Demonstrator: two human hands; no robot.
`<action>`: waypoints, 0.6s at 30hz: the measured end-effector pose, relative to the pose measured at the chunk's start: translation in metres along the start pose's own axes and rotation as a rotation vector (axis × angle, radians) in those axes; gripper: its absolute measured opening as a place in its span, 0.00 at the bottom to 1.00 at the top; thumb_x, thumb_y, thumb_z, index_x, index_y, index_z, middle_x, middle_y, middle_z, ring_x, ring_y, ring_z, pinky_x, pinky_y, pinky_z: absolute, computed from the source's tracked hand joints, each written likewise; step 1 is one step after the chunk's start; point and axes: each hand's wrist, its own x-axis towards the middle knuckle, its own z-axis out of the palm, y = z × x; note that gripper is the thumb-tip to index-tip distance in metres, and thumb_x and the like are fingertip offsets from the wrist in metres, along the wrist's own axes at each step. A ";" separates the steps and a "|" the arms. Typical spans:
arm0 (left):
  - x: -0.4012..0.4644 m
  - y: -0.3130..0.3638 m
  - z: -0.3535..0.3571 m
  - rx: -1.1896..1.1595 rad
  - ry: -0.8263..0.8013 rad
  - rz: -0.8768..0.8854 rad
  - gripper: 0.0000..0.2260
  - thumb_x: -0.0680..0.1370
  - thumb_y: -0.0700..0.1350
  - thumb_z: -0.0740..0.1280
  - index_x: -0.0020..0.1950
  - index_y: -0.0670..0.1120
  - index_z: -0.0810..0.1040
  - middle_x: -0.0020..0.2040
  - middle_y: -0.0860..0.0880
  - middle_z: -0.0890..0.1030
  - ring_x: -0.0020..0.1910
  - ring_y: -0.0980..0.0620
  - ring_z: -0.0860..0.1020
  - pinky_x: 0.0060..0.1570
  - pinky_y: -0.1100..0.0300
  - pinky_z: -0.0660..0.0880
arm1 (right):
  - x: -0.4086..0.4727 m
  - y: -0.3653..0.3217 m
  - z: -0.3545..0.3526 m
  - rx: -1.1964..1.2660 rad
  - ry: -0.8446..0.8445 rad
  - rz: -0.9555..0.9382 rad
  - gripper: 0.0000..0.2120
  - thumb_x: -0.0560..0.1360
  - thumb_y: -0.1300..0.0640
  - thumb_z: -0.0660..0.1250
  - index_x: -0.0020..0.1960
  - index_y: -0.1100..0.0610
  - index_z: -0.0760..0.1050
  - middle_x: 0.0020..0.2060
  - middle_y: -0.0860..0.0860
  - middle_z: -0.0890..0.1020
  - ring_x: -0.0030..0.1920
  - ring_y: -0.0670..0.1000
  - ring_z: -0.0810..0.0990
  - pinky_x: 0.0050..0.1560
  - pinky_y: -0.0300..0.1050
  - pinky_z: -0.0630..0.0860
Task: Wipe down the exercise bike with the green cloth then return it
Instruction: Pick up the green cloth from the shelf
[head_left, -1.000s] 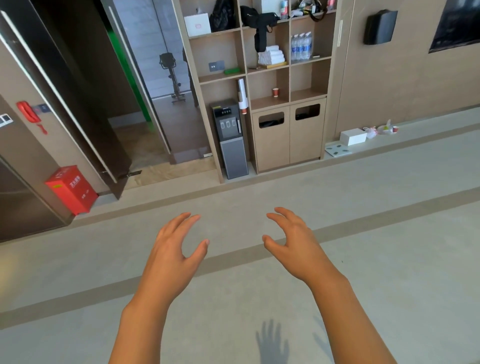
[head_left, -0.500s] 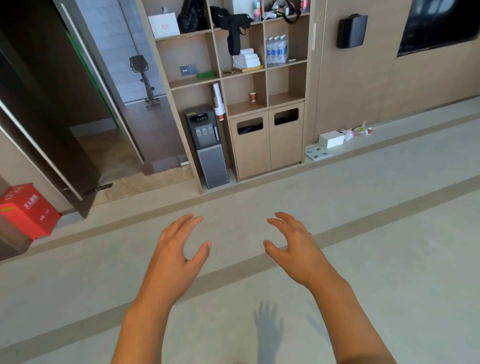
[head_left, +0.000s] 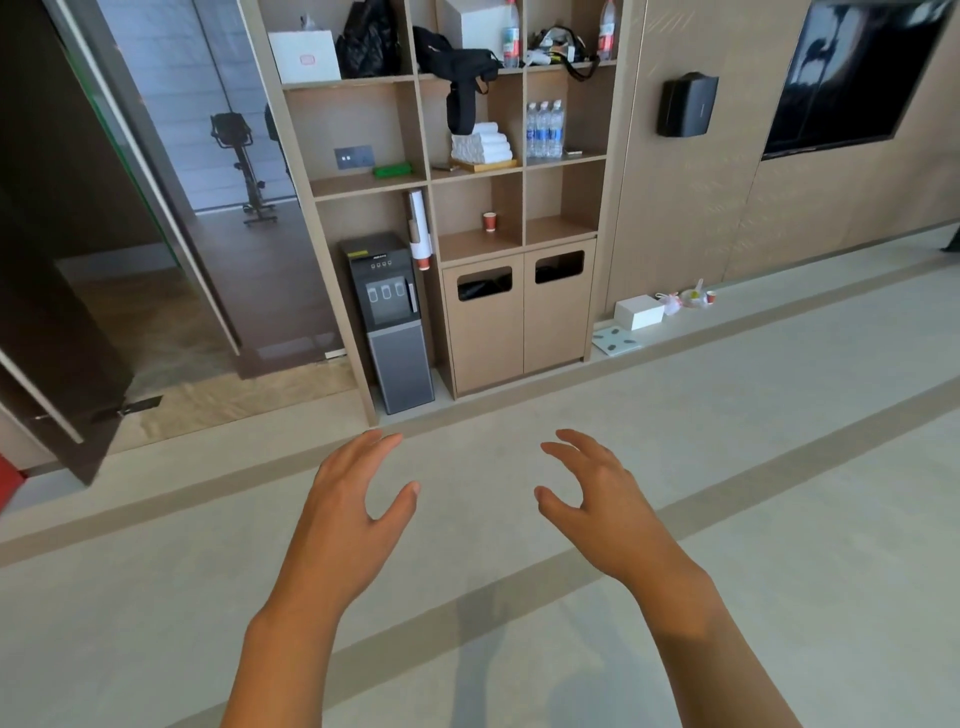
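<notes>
Two bare hands reach forward over a pale floor (head_left: 779, 519), both empty with fingers spread and slightly curled. The left hand (head_left: 348, 509) and right hand (head_left: 602, 504) are apart, palms facing each other. Far ahead stands a wooden shelving unit (head_left: 423, 130). The green cloth (head_left: 393, 170) lies folded on a middle shelf in the left column, just beside a grey switch plate (head_left: 354, 157). Below it stands a dark water dispenser (head_left: 388, 322). Through the open doorway at far left, the exercise bike (head_left: 244, 166) stands on a dark floor.
</notes>
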 end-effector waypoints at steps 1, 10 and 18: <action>0.011 -0.006 -0.002 -0.002 0.007 0.001 0.25 0.82 0.60 0.66 0.79 0.63 0.67 0.81 0.61 0.65 0.80 0.58 0.61 0.76 0.56 0.62 | 0.011 -0.005 0.003 -0.007 0.005 0.004 0.28 0.82 0.41 0.66 0.80 0.43 0.67 0.82 0.42 0.62 0.81 0.48 0.62 0.80 0.55 0.64; 0.078 -0.042 -0.006 -0.053 0.042 -0.004 0.25 0.82 0.58 0.67 0.79 0.61 0.69 0.81 0.59 0.66 0.80 0.55 0.62 0.76 0.53 0.64 | 0.091 -0.033 0.021 -0.067 0.010 -0.018 0.27 0.82 0.41 0.66 0.80 0.44 0.67 0.81 0.42 0.63 0.79 0.49 0.65 0.79 0.56 0.66; 0.144 -0.070 0.012 -0.045 0.051 -0.054 0.26 0.80 0.63 0.64 0.78 0.62 0.68 0.81 0.59 0.66 0.80 0.55 0.63 0.75 0.52 0.65 | 0.173 -0.023 0.042 -0.083 -0.036 -0.048 0.27 0.82 0.41 0.65 0.80 0.44 0.66 0.82 0.43 0.62 0.80 0.51 0.64 0.79 0.58 0.64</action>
